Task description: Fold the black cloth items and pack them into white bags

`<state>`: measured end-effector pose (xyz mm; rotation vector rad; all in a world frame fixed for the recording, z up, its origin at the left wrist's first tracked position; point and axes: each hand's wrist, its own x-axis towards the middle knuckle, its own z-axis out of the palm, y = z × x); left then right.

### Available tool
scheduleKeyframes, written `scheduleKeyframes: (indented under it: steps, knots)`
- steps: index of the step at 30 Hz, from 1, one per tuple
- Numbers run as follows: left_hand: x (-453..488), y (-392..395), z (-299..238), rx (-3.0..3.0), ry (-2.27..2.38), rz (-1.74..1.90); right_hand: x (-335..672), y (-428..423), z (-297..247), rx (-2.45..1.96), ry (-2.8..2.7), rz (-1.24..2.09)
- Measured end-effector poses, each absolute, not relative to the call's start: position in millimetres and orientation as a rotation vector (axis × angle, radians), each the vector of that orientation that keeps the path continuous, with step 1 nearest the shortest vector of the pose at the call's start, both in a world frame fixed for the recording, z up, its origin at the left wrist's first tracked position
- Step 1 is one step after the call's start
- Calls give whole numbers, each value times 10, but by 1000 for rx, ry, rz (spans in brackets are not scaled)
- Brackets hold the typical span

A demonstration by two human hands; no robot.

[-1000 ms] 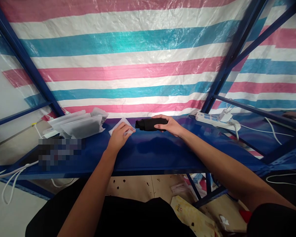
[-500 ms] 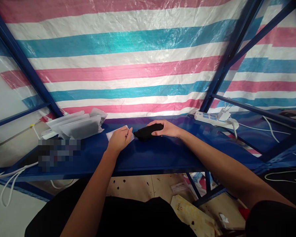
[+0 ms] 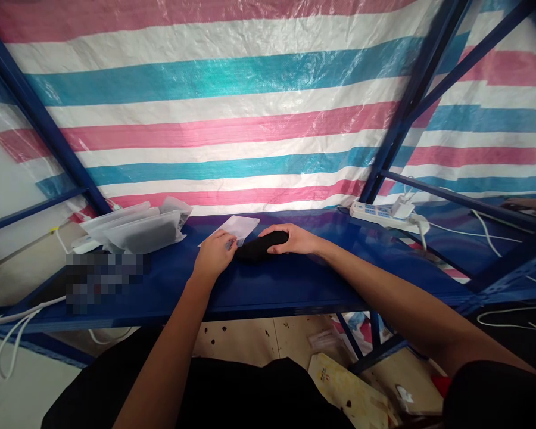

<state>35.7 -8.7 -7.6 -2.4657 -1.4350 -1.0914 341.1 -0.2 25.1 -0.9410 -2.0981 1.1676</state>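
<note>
On the blue shelf top, my right hand (image 3: 292, 238) is closed around a rolled black bundle (image 3: 255, 247) that looks like folded cloth. Its kind cannot be made out further. My left hand (image 3: 215, 254) pinches the near edge of a flat whitish plastic bag (image 3: 242, 225), which lies behind the fingers. The left end of the bundle meets my left fingertips at the bag's edge. Whether any of it is inside the bag is hidden.
Left of my hands lies a stack of frosted plastic bags (image 3: 145, 229). A white power strip (image 3: 386, 217) with plugs and cables sits at the right. Blue metal posts (image 3: 386, 152) frame the shelf (image 3: 295, 292), and a striped sheet (image 3: 232, 125) hangs behind. Another person's hand shows at far right.
The plastic bag now shows more, spread up and to the right behind my left hand. My right hand and the black bundle have moved slightly left and down, towards my left hand.
</note>
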Motion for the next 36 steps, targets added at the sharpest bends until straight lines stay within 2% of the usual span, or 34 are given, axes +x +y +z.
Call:
scheduleKeyframes:
  steps: [10, 22, 29, 32, 36]
  knots:
    - [319, 54, -192, -2402, -1539, -1007, 3393, -13, 247, -1002, -2064, 1177]
    - [400, -108, -20, -2135, -1914, -995, 3414, -36, 283, -947, -2057, 1239]
    - [433, -147, -16, -2193, -1715, -1032, 3288, -49, 192, -821, -1736, 1393]
    - [426, -143, -22, -2239, -1644, -1044, 3195, -36, 164, -861, -1734, 1213]
    - [412, -120, -35, -2303, -1537, -1077, 3161, -18, 168, -893, -1901, 563]
